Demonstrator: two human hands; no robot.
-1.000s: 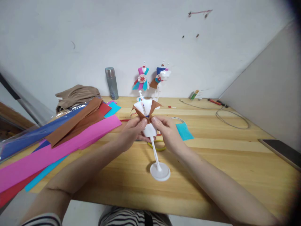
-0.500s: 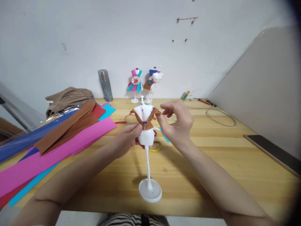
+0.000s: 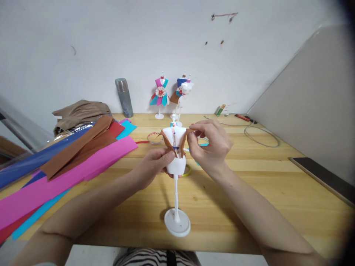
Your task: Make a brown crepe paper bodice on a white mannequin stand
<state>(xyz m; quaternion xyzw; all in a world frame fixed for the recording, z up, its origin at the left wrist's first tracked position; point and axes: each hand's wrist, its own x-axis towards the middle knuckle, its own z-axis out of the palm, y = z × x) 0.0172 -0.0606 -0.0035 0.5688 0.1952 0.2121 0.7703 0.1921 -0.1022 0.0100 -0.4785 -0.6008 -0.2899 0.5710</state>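
A small white mannequin (image 3: 176, 167) on a round-based stand is held up in front of me, tilted slightly. Brown fabric (image 3: 167, 142) wraps its sides, parted over the white chest down the middle. My left hand (image 3: 157, 162) is closed around the waist, its thumb pressing on the lower edge of the fabric. With thumb and fingers, my right hand (image 3: 211, 142) pinches the upper right corner of that brown fabric beside the shoulder. A yellow ring, perhaps a tape roll, (image 3: 187, 170) shows partly behind the mannequin.
Strips of coloured fabric (image 3: 111, 155) and a brown cloth (image 3: 83, 112) lie on the left. A grey flask (image 3: 124, 98) and dressed mannequins (image 3: 160, 92) stand by the wall. On the right are a cable (image 3: 262, 135), a green-labelled tube (image 3: 220, 110) and a phone (image 3: 323, 177).
My right hand has closed on the brown fabric's right corner and drawn it outward, so the chest opening is wider. The mannequin has shifted slightly right and stands a little straighter.
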